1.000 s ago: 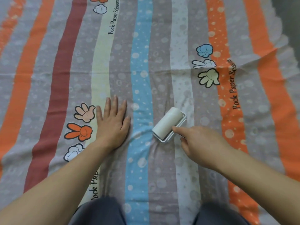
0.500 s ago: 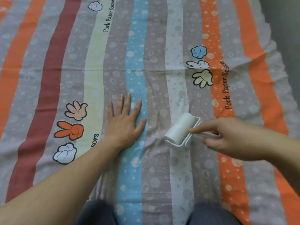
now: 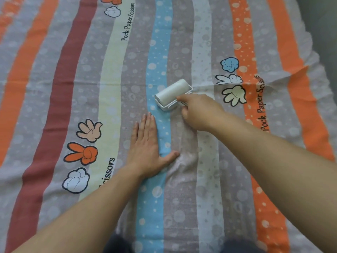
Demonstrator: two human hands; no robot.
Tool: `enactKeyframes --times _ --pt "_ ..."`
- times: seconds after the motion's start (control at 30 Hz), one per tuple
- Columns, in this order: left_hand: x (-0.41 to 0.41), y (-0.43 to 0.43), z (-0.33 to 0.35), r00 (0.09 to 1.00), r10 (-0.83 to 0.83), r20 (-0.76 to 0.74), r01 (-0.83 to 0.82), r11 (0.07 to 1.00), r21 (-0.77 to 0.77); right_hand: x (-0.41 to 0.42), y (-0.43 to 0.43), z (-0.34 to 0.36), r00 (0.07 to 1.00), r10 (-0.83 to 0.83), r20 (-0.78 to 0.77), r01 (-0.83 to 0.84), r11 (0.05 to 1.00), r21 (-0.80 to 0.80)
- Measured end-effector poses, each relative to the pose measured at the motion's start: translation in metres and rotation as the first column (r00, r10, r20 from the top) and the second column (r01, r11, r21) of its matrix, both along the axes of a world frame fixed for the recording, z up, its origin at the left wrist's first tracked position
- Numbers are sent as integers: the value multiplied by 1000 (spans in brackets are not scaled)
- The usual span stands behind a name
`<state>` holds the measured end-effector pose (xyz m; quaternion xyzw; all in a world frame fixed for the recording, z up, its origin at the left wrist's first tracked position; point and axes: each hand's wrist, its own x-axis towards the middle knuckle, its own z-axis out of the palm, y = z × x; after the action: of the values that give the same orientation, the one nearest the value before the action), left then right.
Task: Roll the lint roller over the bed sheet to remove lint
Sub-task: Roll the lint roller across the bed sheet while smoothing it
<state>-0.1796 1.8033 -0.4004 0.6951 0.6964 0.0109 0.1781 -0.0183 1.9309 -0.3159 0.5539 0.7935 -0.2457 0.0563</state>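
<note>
A striped bed sheet (image 3: 206, 189) in grey, orange, blue and maroon fills the view, printed with cartoon hands. The white lint roller (image 3: 172, 92) lies with its drum on the sheet, across the blue and grey stripes. My right hand (image 3: 198, 112) grips its white handle from behind, index finger stretched along the frame. Just below and left of the roller, my left hand (image 3: 147, 148) presses flat on the sheet, fingers straight and thumb spread right. The fabric bunches in small wrinkles by that thumb.
The sheet's right edge (image 3: 313, 57) ends against a dark grey surface at the upper right. My knees in dark trousers (image 3: 118, 243) show at the bottom edge. Flat sheet stretches away on all other sides.
The roller has travelled away from me, up the sheet and toward the blue stripe, with my right arm stretched further out. My left hand stays flat, now below the roller instead of beside it.
</note>
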Motion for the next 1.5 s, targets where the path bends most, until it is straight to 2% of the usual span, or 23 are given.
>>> enactKeyframes --times 0.1,0.17,0.23,0.4,0.5,0.63,0.83,0.9,1.0,1.07,1.1,1.2,1.3,1.37,1.5 --pt "0 1 1 995 54 85 -56 998 25 31 -15 8 998 52 26 -51 998 -40" --pt "5 6 1 961 160 227 -174 984 44 52 -27 14 996 85 40 -82 994 -76" --pt "12 9 1 936 218 278 -244 968 64 71 -38 20 992 109 66 -102 990 -99" --pt "25 15 0 988 147 53 -148 988 29 124 -71 24 976 151 154 -138 986 -90" --pt "40 18 1 997 71 -33 -71 997 -3 152 -94 18 973 155 173 -141 986 -90" --pt "64 23 4 996 56 -74 -61 997 -57 177 -107 18 974 157 163 -145 986 -84" --pt "94 26 9 994 -9 -112 -7 990 -142 218 -111 38 963 228 147 -203 965 -165" --pt "101 25 13 994 -33 -100 16 986 -165 235 -104 51 957 254 142 -218 949 -226" --pt "112 20 18 996 -68 -53 57 981 -187 250 -79 79 973 226 56 -189 908 -373" --pt "118 16 18 992 -110 -57 97 977 -189 243 -55 93 990 138 -33 -139 889 -437" --pt "119 13 19 991 -120 -60 107 977 -185 233 -43 96 992 94 -84 -120 900 -419" --pt "124 9 22 995 -90 -29 84 979 -184 184 -8 90 988 45 -145 -79 967 -240" --pt "121 5 28 996 70 52 -59 982 -179 123 25 57 993 84 -87 -94 989 -111" --pt "114 2 32 984 171 44 -160 970 -184 93 39 33 994 108 -12 -108 990 -86" --pt "99 9 36 981 194 -3 -191 967 -166 76 45 5 990 115 80 -104 987 -120"
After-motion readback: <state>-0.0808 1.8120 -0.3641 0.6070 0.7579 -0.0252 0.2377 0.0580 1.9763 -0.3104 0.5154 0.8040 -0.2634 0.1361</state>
